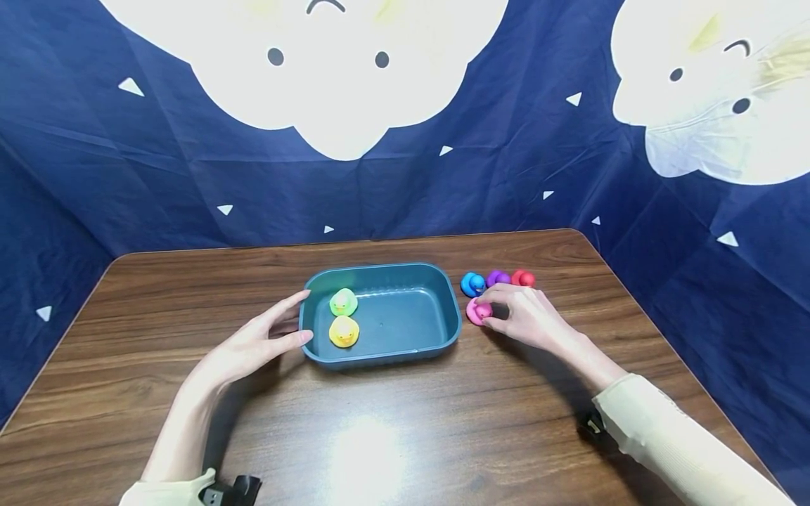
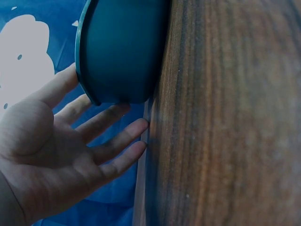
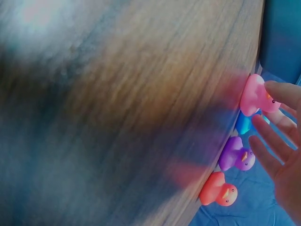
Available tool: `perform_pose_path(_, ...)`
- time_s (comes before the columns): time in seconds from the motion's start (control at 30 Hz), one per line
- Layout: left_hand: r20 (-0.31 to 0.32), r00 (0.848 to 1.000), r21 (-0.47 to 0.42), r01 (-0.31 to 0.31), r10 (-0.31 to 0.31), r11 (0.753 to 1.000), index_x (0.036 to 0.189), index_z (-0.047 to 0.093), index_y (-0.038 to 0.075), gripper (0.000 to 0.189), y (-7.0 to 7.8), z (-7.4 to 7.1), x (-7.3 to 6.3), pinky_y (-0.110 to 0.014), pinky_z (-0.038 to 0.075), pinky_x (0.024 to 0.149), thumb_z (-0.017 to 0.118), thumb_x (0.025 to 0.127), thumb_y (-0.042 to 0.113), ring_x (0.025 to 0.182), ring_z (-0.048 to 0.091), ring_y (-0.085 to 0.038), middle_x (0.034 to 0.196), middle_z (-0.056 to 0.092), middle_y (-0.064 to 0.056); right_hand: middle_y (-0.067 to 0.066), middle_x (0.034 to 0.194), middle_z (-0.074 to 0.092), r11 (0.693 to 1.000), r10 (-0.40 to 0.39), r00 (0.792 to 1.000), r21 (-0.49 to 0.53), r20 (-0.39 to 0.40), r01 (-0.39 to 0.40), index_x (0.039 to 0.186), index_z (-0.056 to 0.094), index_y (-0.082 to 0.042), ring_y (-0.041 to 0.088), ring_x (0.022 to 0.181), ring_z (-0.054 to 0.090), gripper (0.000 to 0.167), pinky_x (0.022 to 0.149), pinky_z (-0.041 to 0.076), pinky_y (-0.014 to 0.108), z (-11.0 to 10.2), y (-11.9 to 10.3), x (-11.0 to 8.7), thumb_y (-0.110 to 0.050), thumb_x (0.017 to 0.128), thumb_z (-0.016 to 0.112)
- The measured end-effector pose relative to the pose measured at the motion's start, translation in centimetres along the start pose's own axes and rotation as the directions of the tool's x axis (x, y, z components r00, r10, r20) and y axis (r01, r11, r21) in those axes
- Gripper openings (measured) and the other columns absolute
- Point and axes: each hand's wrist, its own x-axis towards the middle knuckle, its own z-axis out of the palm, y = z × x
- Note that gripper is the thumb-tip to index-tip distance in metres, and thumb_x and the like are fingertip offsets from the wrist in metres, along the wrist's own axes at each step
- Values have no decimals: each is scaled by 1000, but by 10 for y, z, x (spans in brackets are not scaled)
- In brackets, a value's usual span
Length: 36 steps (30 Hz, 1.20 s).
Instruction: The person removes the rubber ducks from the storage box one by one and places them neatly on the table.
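Note:
A dark teal plastic bin (image 1: pixel 380 357) stands on the table with a green rubber duck (image 1: pixel 344 302) and a yellow rubber duck (image 1: pixel 344 332) inside its left part. At the bin's left end my left hand (image 1: pixel 256 344) touches the rim with thumb and fingertips, its fingers spread and fairly straight in the left wrist view. My right hand (image 1: pixel 530 315) pinches a pink rubber duck (image 3: pixel 254 95) between thumb and fingers, just right of the bin. Beyond that hand sit a blue rubber duck (image 1: pixel 472 284), a purple one (image 3: pixel 231 154) and a red one (image 3: pixel 217 189).
The brown wood-grain table (image 1: pixel 253 436) has rounded far corners. Behind it hangs a dark blue cloth (image 1: pixel 253 169) with white cloud shapes and small triangles, also along the right side. A bright light reflection lies on the tabletop in front of the bin.

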Motion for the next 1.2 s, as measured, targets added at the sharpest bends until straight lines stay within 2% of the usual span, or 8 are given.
perform_pose_path(0.23, 0, 1000, 6, 1, -1, 1000, 166, 20, 19, 79, 0, 0, 0, -60, 40, 116, 64, 102, 36, 147, 45, -43, 164, 37, -21, -3, 110, 78, 1000, 3, 1000, 3, 5, -3, 109, 78, -22, 17, 103, 73, 29, 80, 60, 47, 0, 0, -1, -29, 83, 86)
perform_pose_path(0.37, 0, 1000, 6, 7, -7, 1000, 165, 20, 20, 79, 0, 0, 1, -59, 41, 116, 64, 102, 37, 147, 45, -42, 164, 37, -20, -3, 112, 78, 1000, 2, 1000, 22, -21, -1, 113, 78, -21, 17, 107, 73, 28, 84, 60, 48, -3, 0, -1, -30, 86, 83)
perform_pose_path(0.5, 0, 1000, 10, -1, 1, 1000, 166, 20, 19, 79, 0, -1, 1, -59, 41, 116, 64, 102, 36, 146, 45, -43, 164, 37, -21, -1, 113, 78, 999, -8, 995, 50, -102, 13, 111, 78, -18, 20, 107, 73, 22, 86, 60, 48, -9, 0, 1, -23, 90, 78)
perform_pose_path(0.67, 1, 1000, 8, 3, -3, 1000, 166, 20, 20, 79, 0, -1, 0, -59, 41, 116, 64, 102, 36, 147, 45, -42, 163, 38, -21, 1, 105, 78, 995, -41, 975, 75, -218, 59, 109, 78, -14, 19, 95, 74, 19, 82, 59, 44, -11, 2, 5, -10, 91, 75)
perform_pose_path(0.83, 2, 1000, 7, 0, 0, 1000, 166, 20, 19, 79, -1, -1, 0, -59, 41, 116, 64, 102, 36, 146, 45, -43, 163, 38, -21, -1, 104, 78, 988, -66, 958, 115, -280, 102, 111, 78, -14, 14, 94, 73, 21, 81, 59, 37, -11, -1, 11, -5, 92, 73)
perform_pose_path(1.0, 1, 1000, 10, -1, 1, 1000, 166, 20, 19, 80, -1, -1, 1, -58, 41, 115, 64, 102, 37, 146, 46, -42, 163, 38, -21, -1, 104, 77, 983, -67, 951, 144, -301, 115, 115, 77, -18, 9, 91, 68, 25, 80, 54, 28, -12, -9, 19, -5, 95, 70)
perform_pose_path(1.2, -1, 1000, 13, 1, -1, 1000, 166, 20, 19, 79, -1, -1, 0, -59, 40, 116, 64, 102, 37, 147, 45, -43, 163, 38, -21, -3, 106, 76, 977, -56, 956, 184, -287, 113, 117, 76, -18, 9, 96, 69, 26, 86, 54, 29, -11, -19, 28, -6, 95, 71)
